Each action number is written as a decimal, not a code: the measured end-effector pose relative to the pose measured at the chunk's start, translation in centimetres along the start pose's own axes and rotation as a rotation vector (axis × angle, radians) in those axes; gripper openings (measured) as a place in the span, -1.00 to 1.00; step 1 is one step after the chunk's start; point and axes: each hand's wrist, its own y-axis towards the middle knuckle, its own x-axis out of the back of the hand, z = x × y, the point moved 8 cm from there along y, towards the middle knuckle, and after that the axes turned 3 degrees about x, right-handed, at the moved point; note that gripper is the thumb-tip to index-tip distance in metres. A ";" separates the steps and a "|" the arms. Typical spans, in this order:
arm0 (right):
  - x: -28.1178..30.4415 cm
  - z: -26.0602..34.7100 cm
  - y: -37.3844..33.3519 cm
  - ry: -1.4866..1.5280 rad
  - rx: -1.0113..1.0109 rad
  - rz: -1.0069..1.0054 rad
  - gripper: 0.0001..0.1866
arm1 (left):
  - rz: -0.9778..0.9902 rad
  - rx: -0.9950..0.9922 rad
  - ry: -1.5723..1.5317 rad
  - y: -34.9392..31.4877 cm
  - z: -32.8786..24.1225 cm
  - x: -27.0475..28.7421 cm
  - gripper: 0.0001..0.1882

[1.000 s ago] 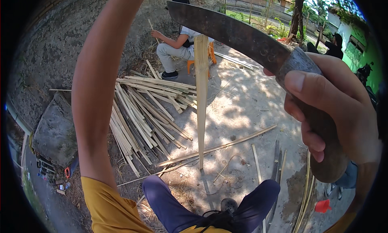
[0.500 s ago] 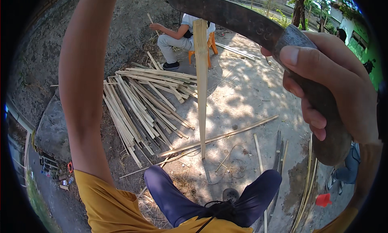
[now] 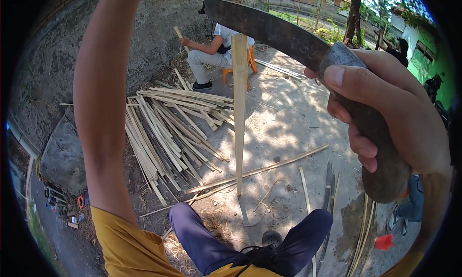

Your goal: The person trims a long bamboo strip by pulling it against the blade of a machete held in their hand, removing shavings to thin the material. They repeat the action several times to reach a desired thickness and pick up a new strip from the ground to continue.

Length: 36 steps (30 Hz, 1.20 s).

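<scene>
Knife (image 3: 284, 36) across strip's (image 3: 239, 94) top edge

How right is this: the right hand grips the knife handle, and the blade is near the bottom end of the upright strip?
Not the bottom end: the head view shows the blade near the top end of the upright strip. The right hand does grip the knife handle.

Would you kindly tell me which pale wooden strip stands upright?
The long, tapering pale wooden strip at the centre; the piled pale strips lie flat, and the strip the seated co-worker holds slants.
</scene>
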 end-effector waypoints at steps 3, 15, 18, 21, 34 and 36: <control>0.5 -0.9 0.4 0.004 -0.016 0.011 -0.57 | 0.170 0.045 0.035 0.9 2.1 -8.8 -0.08; 0.1 -0.6 1.6 0.047 -0.005 0.079 -0.57 | -0.645 -0.039 0.232 -7.6 0.8 1.5 -0.41; -0.3 -1.0 3.2 0.041 0.021 0.062 -0.58 | -0.878 -0.001 0.025 -12.8 5.2 -1.3 -0.48; -0.7 -0.3 4.3 -0.009 0.121 0.103 -0.60 | -0.903 0.130 -0.130 -15.4 10.3 -4.2 -0.63; -0.4 -2.3 7.3 0.143 -0.107 0.107 -0.63 | 0.035 0.540 -0.556 -19.2 12.2 -28.1 -0.34; -0.5 -1.4 7.1 0.050 0.071 0.234 -0.57 | 0.032 0.604 -0.637 -19.4 11.2 -29.3 -0.53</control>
